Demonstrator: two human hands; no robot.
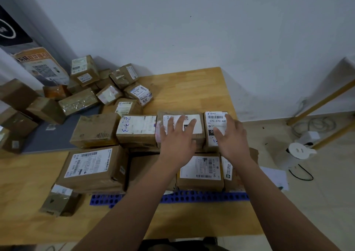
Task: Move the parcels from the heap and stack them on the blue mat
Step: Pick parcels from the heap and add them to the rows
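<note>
While the heap of brown parcels lies at the far left of the bench, stacked parcels cover the blue mat at the near middle. The left hand rests flat on a labelled parcel in the stack's far row, its grip open with fingers straight. The right hand lies on the narrow parcel just beside it on the right, fingers spread, its grip open too, clasping nothing.
</note>
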